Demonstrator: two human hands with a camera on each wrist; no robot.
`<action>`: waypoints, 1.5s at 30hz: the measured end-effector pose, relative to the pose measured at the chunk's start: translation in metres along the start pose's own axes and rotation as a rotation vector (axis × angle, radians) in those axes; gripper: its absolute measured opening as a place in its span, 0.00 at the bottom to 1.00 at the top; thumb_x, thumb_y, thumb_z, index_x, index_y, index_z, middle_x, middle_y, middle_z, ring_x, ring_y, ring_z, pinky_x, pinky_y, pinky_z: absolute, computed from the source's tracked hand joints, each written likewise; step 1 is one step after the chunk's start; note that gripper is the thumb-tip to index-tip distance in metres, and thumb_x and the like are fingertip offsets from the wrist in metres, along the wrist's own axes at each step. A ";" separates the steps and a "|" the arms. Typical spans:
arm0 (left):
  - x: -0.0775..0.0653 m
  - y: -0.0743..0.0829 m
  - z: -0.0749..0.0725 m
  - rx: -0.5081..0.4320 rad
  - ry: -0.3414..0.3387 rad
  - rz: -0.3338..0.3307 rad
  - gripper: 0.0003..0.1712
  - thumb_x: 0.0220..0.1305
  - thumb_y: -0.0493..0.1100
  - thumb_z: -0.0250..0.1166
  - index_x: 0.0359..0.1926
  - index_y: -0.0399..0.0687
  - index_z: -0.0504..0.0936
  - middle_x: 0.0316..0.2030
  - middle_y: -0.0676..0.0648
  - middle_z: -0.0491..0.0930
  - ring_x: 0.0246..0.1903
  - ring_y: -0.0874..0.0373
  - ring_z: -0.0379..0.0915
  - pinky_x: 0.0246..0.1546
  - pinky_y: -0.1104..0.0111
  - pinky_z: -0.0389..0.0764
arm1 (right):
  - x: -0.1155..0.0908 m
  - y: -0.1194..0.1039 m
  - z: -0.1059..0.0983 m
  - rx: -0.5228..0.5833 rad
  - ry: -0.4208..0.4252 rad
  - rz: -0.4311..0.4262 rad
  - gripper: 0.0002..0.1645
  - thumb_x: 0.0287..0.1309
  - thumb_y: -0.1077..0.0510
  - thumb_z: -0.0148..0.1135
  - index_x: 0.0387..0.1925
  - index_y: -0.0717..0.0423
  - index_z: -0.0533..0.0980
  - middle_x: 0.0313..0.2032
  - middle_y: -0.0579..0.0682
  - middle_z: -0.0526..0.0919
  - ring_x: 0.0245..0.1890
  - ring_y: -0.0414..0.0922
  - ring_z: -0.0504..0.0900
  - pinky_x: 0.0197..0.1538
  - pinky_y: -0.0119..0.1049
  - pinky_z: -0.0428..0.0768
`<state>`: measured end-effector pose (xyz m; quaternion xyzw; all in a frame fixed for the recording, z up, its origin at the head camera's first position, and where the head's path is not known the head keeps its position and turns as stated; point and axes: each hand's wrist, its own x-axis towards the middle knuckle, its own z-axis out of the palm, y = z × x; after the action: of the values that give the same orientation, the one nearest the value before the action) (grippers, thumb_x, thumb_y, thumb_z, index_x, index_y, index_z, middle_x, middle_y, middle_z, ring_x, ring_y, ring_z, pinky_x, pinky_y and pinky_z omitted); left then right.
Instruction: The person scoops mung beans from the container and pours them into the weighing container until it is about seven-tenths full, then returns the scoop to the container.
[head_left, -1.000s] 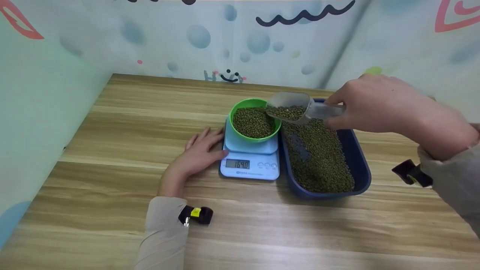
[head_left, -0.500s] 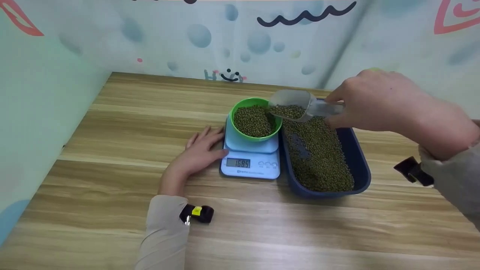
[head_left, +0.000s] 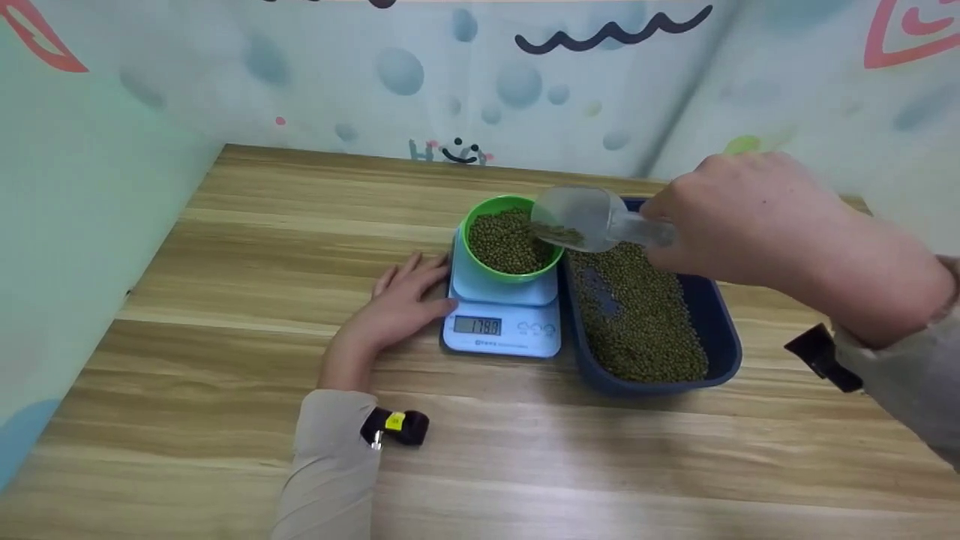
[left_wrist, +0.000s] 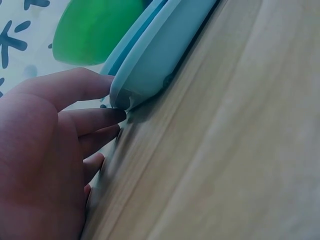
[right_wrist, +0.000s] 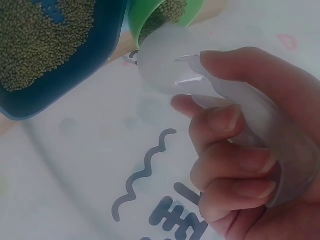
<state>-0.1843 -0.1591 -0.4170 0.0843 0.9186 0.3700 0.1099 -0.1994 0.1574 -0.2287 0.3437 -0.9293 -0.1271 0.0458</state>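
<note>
My right hand [head_left: 742,217] grips the handle of a clear plastic scoop [head_left: 581,214], fingers curled round it in the right wrist view [right_wrist: 235,155]. Tilted, the scoop has its lip over the right side of a green bowl [head_left: 480,262], with some small green-brown beans, like mung beans [head_left: 559,234], left near its lip. More beans [head_left: 506,240] fill much of the bowl, which stands on a light-blue digital kitchen scale [head_left: 499,341]. Its display reads about 178, the last digit unclear. With fingers spread, my left hand [head_left: 397,311] rests on the table and touches the scale's left edge.
A dark blue plastic tub [head_left: 724,330] of the same beans [head_left: 645,322] stands close against the scale's right side, partly under my right hand. Behind the wooden table [head_left: 247,300] rises a wall [head_left: 315,82] with printed patterns.
The scoop has tipped further towards the bowl and holds fewer beans. The scale reading has risen from about 168 to about 178. My left hand has stayed in place.
</note>
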 end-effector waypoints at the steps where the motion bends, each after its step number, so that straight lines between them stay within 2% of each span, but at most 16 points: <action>1: 0.000 0.000 0.000 -0.002 0.002 0.004 0.36 0.62 0.58 0.53 0.68 0.50 0.59 0.71 0.55 0.48 0.71 0.55 0.28 0.68 0.57 0.26 | 0.000 -0.002 0.000 0.000 0.006 -0.001 0.06 0.47 0.49 0.58 0.21 0.44 0.77 0.10 0.43 0.65 0.12 0.42 0.61 0.11 0.34 0.58; 7: -0.001 -0.001 0.001 -0.019 0.004 0.011 0.36 0.62 0.56 0.53 0.68 0.48 0.59 0.71 0.54 0.48 0.71 0.54 0.27 0.68 0.56 0.26 | 0.008 -0.018 0.000 0.003 0.000 -0.008 0.12 0.45 0.50 0.57 0.13 0.46 0.70 0.10 0.44 0.64 0.12 0.42 0.60 0.11 0.33 0.58; 15: 0.003 0.001 0.005 -0.030 -0.005 0.006 0.36 0.62 0.58 0.53 0.68 0.51 0.59 0.71 0.56 0.47 0.71 0.56 0.26 0.68 0.57 0.26 | 0.015 -0.033 -0.001 0.004 0.008 -0.021 0.14 0.45 0.52 0.57 0.11 0.48 0.67 0.10 0.45 0.64 0.12 0.43 0.61 0.12 0.34 0.59; 25: 0.004 0.001 0.008 -0.023 -0.002 0.001 0.36 0.62 0.58 0.53 0.68 0.53 0.59 0.71 0.57 0.47 0.71 0.57 0.26 0.68 0.57 0.25 | 0.003 -0.023 0.003 0.013 0.081 -0.016 0.10 0.44 0.52 0.59 0.14 0.48 0.72 0.10 0.44 0.64 0.12 0.42 0.60 0.11 0.33 0.58; 28: 0.004 0.001 0.007 -0.022 0.001 0.002 0.36 0.62 0.59 0.53 0.68 0.53 0.59 0.71 0.57 0.47 0.71 0.57 0.26 0.68 0.57 0.25 | -0.005 -0.020 0.007 0.020 0.102 0.003 0.12 0.47 0.50 0.59 0.14 0.48 0.70 0.09 0.44 0.62 0.11 0.41 0.59 0.11 0.32 0.56; 32: 0.005 -0.002 0.007 -0.016 0.001 0.010 0.35 0.62 0.58 0.52 0.68 0.51 0.59 0.71 0.56 0.47 0.71 0.56 0.27 0.68 0.57 0.26 | -0.021 -0.021 0.016 0.071 0.094 0.085 0.15 0.53 0.47 0.57 0.19 0.50 0.69 0.10 0.45 0.64 0.09 0.41 0.61 0.10 0.31 0.57; 34: 0.005 -0.003 0.008 -0.018 0.000 0.011 0.35 0.62 0.57 0.53 0.68 0.51 0.59 0.71 0.55 0.48 0.71 0.56 0.27 0.68 0.57 0.26 | -0.031 -0.023 0.024 0.113 0.072 0.143 0.16 0.56 0.45 0.55 0.30 0.54 0.72 0.11 0.46 0.66 0.09 0.42 0.63 0.10 0.31 0.59; 37: 0.005 -0.006 0.009 -0.021 0.000 0.011 0.35 0.62 0.56 0.53 0.68 0.50 0.59 0.71 0.55 0.48 0.71 0.55 0.27 0.68 0.57 0.25 | -0.049 -0.025 0.043 0.188 0.045 0.230 0.23 0.60 0.44 0.50 0.48 0.57 0.69 0.13 0.47 0.67 0.10 0.43 0.64 0.10 0.32 0.60; 39: 0.005 -0.007 0.009 -0.020 -0.004 0.013 0.35 0.62 0.56 0.53 0.68 0.51 0.59 0.71 0.55 0.48 0.71 0.55 0.27 0.68 0.57 0.25 | -0.061 -0.026 0.059 0.253 0.028 0.295 0.28 0.63 0.42 0.47 0.55 0.58 0.65 0.14 0.48 0.68 0.11 0.43 0.65 0.11 0.31 0.61; 45: 0.011 -0.006 0.010 -0.015 -0.013 0.035 0.35 0.62 0.57 0.53 0.68 0.51 0.59 0.71 0.55 0.48 0.71 0.55 0.27 0.68 0.56 0.26 | -0.078 -0.032 0.102 0.442 0.010 0.454 0.30 0.64 0.43 0.46 0.56 0.63 0.63 0.20 0.55 0.75 0.14 0.46 0.71 0.14 0.37 0.66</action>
<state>-0.1926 -0.1543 -0.4303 0.1021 0.9136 0.3781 0.1098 -0.1380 0.2053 -0.3356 0.1297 -0.9872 0.0930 0.0020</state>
